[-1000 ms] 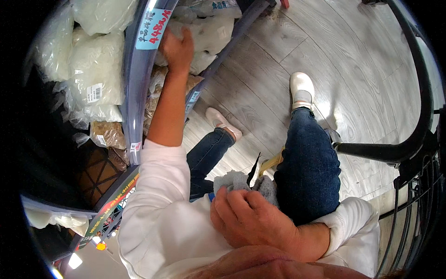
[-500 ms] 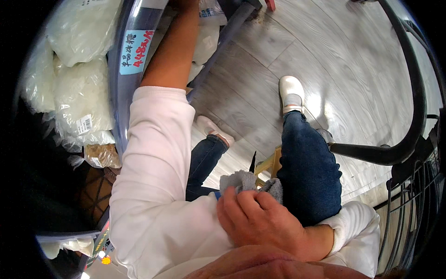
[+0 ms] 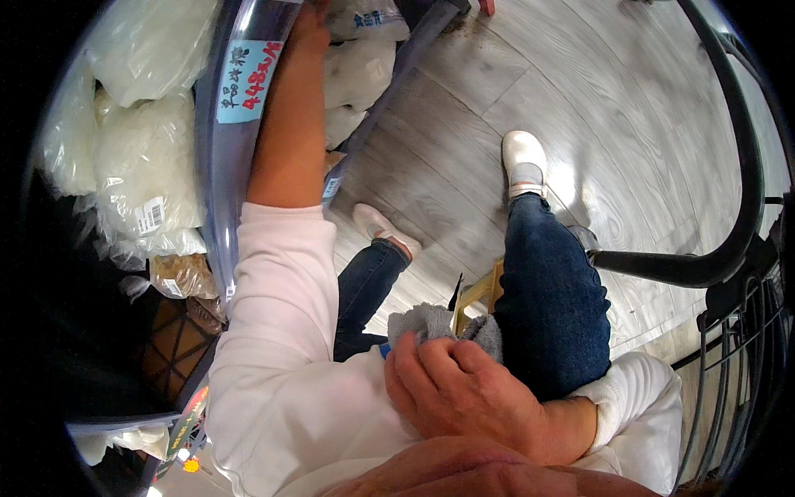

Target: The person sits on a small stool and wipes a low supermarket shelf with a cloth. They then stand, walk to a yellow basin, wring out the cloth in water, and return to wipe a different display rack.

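My left arm, in a white sleeve, stretches away between two shelf edges, and my left hand (image 3: 311,23) is at the top of the picture. Its fingers are cut off by the frame and the shelf edge, so what they touch does not show. Beside that forearm, on the lower shelf, lie clear plastic bags of whitish contents (image 3: 358,73). Close to my body, my right hand (image 3: 468,393) is closed on a grey cloth (image 3: 426,321), which bunches out beyond the fingers.
Packed bags of whitish lumps (image 3: 149,157) fill the upper shelf at left, behind a bluish clear shelf edge (image 3: 217,166) with a handwritten price tag (image 3: 245,81). A black metal frame with a wire basket (image 3: 733,356) stands at right. Below are a wooden stool (image 3: 476,298) and grey plank floor.
My left arm has drawn back a little toward me; its cuff sits lower and more of the bags beside it shows. The right hand keeps its hold on the cloth.
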A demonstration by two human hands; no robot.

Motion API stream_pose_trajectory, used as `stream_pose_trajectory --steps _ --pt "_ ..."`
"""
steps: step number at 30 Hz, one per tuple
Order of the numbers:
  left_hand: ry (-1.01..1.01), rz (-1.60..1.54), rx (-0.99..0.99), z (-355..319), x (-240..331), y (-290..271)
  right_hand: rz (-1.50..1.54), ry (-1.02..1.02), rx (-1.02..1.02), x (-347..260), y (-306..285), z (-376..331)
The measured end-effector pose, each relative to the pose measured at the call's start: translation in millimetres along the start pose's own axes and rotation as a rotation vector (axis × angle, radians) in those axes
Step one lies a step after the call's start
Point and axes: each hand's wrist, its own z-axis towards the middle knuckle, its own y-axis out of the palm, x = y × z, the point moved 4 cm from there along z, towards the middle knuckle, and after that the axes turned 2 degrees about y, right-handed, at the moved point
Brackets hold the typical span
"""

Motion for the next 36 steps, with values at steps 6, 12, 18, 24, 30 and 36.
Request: stream_pose_trajectory --steps 6,12,18,24,30,36 --pt "0.047 0.196 0.028 -13 -16 31 0.001 0.011 -0.012 -1 4 4" --pt "0.04 0.768 -0.181 27 -38 40 0.009 0.043 -0.05 5 2 7" --pt "0.144 0.604 -0.322 21 -25 28 0.005 0.053 -0.029 5 3 9" --pt "0.173 -0.042 -0.029 7 24 -29 0.02 0.085 -0.13 1 2 10" --pt "0.133 -0.231 0.068 2 41 -68 -0.029 0.034 -0.008 1 5 5" --pt "0.129 -0.221 0.101 0 43 -66 -0.014 0.028 -0.035 -1 9 9"
